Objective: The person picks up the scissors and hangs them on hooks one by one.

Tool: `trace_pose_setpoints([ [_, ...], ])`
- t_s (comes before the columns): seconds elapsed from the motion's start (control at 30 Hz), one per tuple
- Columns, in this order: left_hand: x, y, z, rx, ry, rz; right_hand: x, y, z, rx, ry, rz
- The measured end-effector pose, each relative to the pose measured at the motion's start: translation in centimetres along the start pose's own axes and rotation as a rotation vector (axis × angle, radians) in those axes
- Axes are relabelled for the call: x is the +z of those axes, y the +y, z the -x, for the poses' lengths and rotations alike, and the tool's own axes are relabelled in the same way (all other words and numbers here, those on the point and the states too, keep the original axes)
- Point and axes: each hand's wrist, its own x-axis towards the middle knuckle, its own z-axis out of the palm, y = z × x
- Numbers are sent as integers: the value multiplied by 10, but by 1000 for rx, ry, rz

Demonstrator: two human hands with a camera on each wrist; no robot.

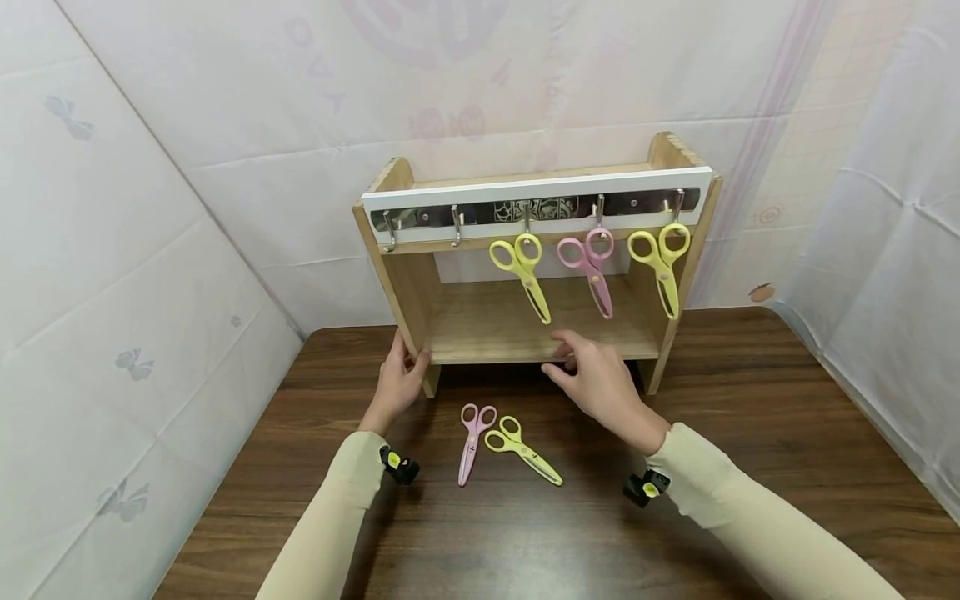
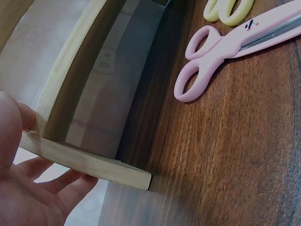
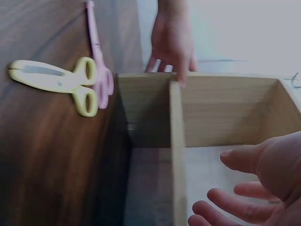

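My left hand (image 1: 397,385) grips the left side panel of a wooden shelf (image 1: 480,325), low down; in the left wrist view its thumb (image 2: 26,115) and fingers lie on either side of the wood. In front of the shelf's lower board, my right hand (image 1: 600,385) has its fingers spread and relaxed, holding nothing. Above it hang yellow scissors (image 1: 534,292), pink scissors (image 1: 597,280) and another yellow pair (image 1: 664,277), each on a hook. On the table between my forearms lie pink scissors (image 1: 471,445) and yellow scissors (image 1: 531,455), handles toward the shelf.
A white rail (image 1: 420,197) with several metal hooks runs along the shelf's upper front. The shelf stands on a dark wooden table (image 1: 442,542). Pale patterned sheeting (image 1: 247,142) covers the walls behind and at both sides.
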Motion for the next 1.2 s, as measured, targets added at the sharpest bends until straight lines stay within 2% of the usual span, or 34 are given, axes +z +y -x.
trace_pose_setpoints([
  [0.2, -1, -1, 0, 1, -5, 3, 16, 3, 14, 1, -80, 24],
  [0.37, 0, 0, 0, -11, -13, 2, 31, 1, 28, -32, -197, 63],
  [0.53, 0, 0, 0, -8, -12, 1, 43, -4, 41, -25, -309, 123],
  [0.8, 0, 2, 0, -7, -12, -9, 57, -8, 51, -43, -353, 163],
  [1.2, 0, 1, 0, -1, -7, -12, 65, -10, 59, -64, -459, 201],
])
